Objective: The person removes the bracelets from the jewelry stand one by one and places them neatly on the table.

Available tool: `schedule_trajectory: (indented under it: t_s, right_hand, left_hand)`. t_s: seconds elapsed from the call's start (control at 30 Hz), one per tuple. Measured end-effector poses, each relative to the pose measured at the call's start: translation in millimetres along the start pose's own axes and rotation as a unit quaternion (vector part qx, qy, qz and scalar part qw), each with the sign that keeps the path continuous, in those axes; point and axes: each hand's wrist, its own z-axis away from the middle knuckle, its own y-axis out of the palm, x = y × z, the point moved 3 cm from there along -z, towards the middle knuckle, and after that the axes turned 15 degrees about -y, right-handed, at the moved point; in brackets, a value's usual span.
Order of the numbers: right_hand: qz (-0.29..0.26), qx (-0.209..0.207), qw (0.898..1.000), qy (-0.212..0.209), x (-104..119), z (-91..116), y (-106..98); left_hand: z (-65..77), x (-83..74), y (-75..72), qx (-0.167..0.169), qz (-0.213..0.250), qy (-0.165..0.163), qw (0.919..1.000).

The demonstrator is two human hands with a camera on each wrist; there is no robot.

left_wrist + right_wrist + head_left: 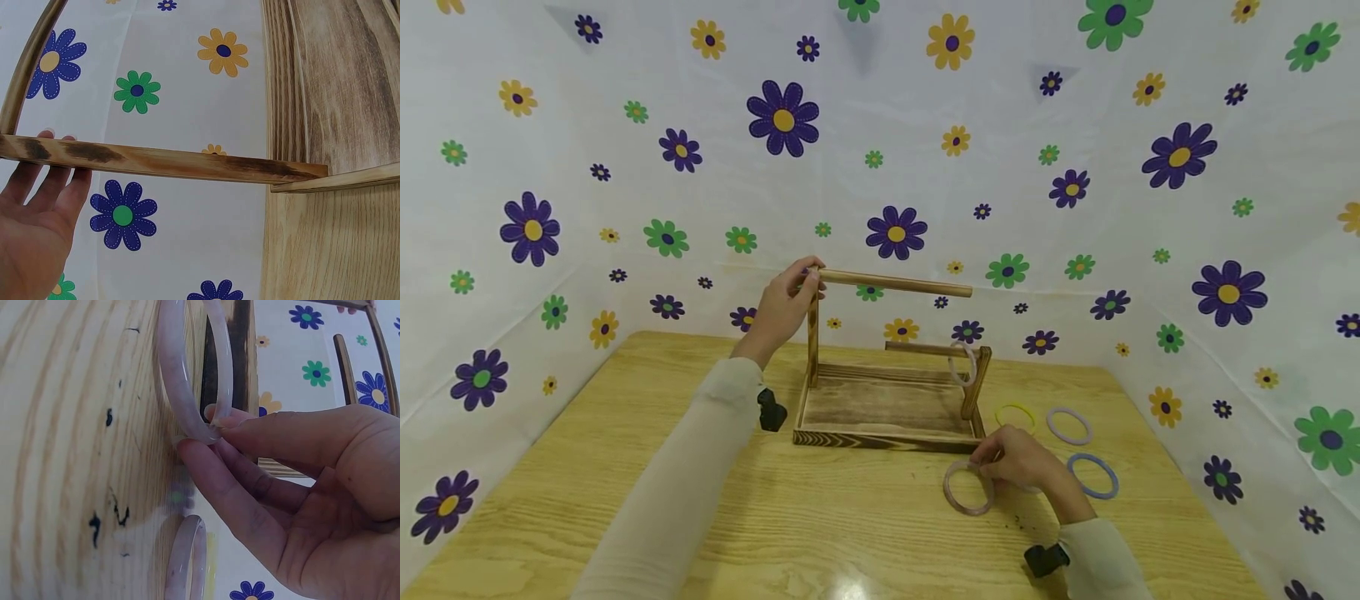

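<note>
A dark-streaked wooden bangle stand (887, 408) has a tray base, a tall left post and a shorter right one, each bearing a horizontal bar. My left hand (782, 304) grips the top of the tall post (150, 161), with fingertips showing past its far edge. Between thumb and fingers, my right hand (1018, 458) pinches a pale pinkish, glossy bangle (175, 356) near the tray's front right corner. Another whitish bangle (973, 362) hangs on the lower bar (917, 348). The upper bar (895, 283) carries nothing.
Right of the stand lie a yellow bangle (1015, 407), a lavender bangle (1049, 427) and a blue bangle (1097, 496). One more pale bangle (181, 562) lies partly hidden behind my right hand in the head view. A flowered cloth (842, 183) surrounds the wooden table (820, 517).
</note>
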Motion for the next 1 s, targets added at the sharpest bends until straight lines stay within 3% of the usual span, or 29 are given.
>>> schedule_trajectory:
  t_s: [1.0]
  right_hand:
    - [-0.004,-0.007,1.0,0.003,-3.8,-0.1,1.8]
  left_hand:
    - [-0.4,2.4,0.3,-0.006,0.002,0.005,1.0]
